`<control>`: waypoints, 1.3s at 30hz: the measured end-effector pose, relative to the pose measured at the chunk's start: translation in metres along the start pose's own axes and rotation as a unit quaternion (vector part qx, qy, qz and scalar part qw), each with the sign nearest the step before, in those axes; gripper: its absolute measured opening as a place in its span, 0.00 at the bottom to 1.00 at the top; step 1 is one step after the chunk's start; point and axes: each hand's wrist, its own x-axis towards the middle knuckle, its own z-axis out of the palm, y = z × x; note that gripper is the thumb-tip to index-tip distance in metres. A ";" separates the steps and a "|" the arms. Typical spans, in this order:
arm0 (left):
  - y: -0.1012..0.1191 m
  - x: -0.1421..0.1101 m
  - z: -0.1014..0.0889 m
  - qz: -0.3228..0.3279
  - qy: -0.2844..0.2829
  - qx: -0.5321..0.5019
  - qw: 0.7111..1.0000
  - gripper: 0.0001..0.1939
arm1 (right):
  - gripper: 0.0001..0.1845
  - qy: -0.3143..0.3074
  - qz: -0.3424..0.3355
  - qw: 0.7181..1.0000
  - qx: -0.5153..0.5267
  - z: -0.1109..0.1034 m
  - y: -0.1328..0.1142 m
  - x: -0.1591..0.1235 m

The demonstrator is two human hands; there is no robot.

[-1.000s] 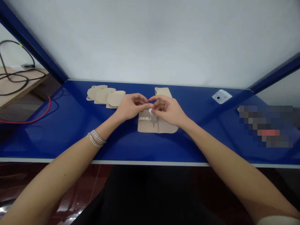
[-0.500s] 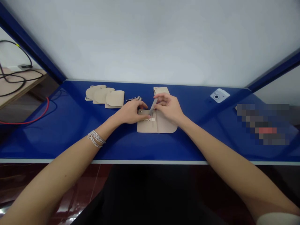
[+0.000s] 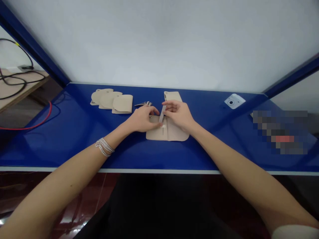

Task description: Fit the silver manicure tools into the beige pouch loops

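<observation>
Blue workbench (image 3: pixel 50 146), small white label (image 3: pixel 162 126) illegible

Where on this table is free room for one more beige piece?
Bare blue tabletop shows between the narrow beige piece and the white device, and left of the row of beige pieces. Crowded around the left hand and right hand, over the wide beige panel.

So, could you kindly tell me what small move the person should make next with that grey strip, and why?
Probably lower the grey strip, pinched by the right hand, a little further toward the white tab on the beige panel. Its lower end points there, and the left hand lies on the panel right beside it, seemingly steadying it.
</observation>
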 end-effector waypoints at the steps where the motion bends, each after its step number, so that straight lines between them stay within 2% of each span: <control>1: 0.000 0.000 0.000 -0.002 -0.003 -0.001 1.000 0.31 | 0.17 0.000 -0.002 1.000 -0.003 0.000 0.000 0.000; 9: -0.002 0.000 -0.006 -0.012 -0.019 -0.029 0.999 0.29 | 0.17 -0.011 -0.004 0.999 -0.038 0.002 0.003 0.002; 22: -0.004 0.001 -0.007 0.000 -0.022 -0.042 0.999 0.24 | 0.19 -0.049 -0.013 0.983 -0.176 0.000 0.000 0.002; 34: -0.002 -0.002 -0.009 0.012 -0.033 -0.038 0.999 0.26 | 0.20 -0.042 0.011 0.985 -0.165 -0.003 0.003 0.005; 39: -0.002 -0.002 -0.009 0.016 -0.030 -0.041 0.999 0.25 | 0.20 -0.073 -0.002 0.982 -0.176 -0.003 -0.002 0.003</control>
